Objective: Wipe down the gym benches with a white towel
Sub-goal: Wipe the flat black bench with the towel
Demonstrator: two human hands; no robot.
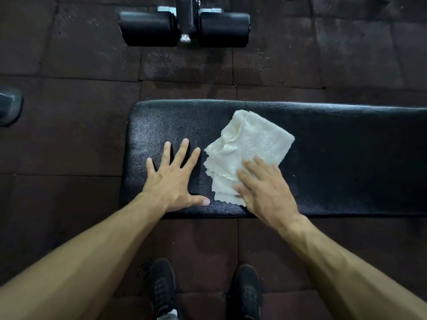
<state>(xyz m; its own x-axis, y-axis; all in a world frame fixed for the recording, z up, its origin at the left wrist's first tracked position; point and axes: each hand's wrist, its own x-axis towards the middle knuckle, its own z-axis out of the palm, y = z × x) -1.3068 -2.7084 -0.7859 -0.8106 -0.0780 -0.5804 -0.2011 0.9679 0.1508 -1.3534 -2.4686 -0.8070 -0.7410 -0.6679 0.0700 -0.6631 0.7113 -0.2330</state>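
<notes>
A black padded gym bench (335, 162) runs from the middle of the view out past the right edge. A folded white towel (249, 144) lies on its left half. My right hand (265, 190) rests flat on the towel's near corner, fingers straight. My left hand (173, 179) is spread flat on the bare bench pad just left of the towel, thumb pointing toward it.
Two black foam roller pads (147, 27) on a metal post (187, 17) stand on the floor beyond the bench. A dark dumbbell end (9, 105) sits at the left edge. My black shoes (164, 287) are on the dark rubber floor tiles below the bench.
</notes>
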